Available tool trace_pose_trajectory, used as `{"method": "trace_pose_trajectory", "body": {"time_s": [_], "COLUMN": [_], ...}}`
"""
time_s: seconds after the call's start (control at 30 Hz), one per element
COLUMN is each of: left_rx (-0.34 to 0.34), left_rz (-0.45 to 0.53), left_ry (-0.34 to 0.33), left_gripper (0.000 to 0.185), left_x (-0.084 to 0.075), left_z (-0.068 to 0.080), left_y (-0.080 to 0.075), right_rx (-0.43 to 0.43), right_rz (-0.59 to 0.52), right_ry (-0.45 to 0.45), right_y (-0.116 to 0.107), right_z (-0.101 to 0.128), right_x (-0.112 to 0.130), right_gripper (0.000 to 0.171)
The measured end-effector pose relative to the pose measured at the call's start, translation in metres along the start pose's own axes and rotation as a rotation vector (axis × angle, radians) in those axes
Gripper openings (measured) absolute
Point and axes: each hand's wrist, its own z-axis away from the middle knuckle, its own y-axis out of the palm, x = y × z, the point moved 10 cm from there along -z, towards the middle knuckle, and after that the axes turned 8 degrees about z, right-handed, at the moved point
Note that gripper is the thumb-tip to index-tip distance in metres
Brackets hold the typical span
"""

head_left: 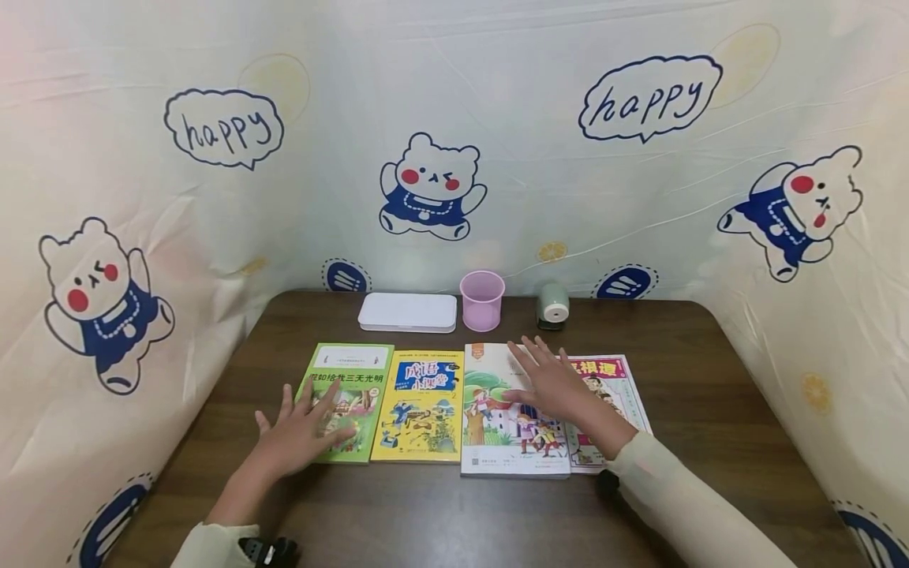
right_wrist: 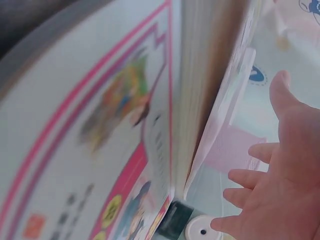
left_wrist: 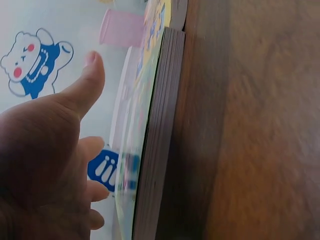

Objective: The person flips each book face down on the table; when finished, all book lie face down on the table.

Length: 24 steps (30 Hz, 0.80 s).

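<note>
books: four flat glossy paperbacks [head_left: 422, 406] in a row
left hand [head_left: 301, 432]: fingers spread, flat on green book [head_left: 348, 394]
right hand [head_left: 557, 388]: fingers apart, over white-covered book [head_left: 497, 426]
cup: one round pink plastic cup [head_left: 482, 300], far side

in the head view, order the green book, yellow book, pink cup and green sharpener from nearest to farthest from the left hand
1. green book, under the left hand
2. yellow book, just right of it
3. pink cup, back centre
4. green sharpener, back, right of the cup

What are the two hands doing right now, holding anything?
Left hand: open, fingers spread on the green book.
Right hand: open, flat over the white book, holding nothing.
</note>
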Motion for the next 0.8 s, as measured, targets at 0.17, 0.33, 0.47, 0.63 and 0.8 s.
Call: {"method": "trace_pose_trajectory", "body": {"time_s": [0.17,0.33,0.47,0.63,0.8], "left_rx": [0.039,0.057,0.051,0.046,0.063], "left_rz": [0.053,0.082,0.094,0.141,0.212], "left_ry": [-0.028,-0.026,-0.030,-0.041,-0.030], "left_gripper": [0.111,0.117,0.123,0.127,0.128], "left_x": [0.014,0.022,0.027,0.033,0.037], "left_z": [0.006,0.012,0.015,0.019,0.022], "left_y": [0.003,0.004,0.003,0.001,0.001], "right_rx": [0.027,0.056,0.066,0.063,0.086], "right_rz": [0.004,-0.011,-0.045,-0.081,-0.082], "right_ry": [-0.021,-0.027,-0.036,-0.066,-0.083], "right_y": [0.001,0.004,0.006,0.006,0.007], "right_z": [-0.007,-0.016,-0.023,-0.029,-0.031], "right_x": [0.012,0.023,0.031,0.043,0.049], "right_gripper": [0.100,0.100,0.099,0.096,0.095]}}
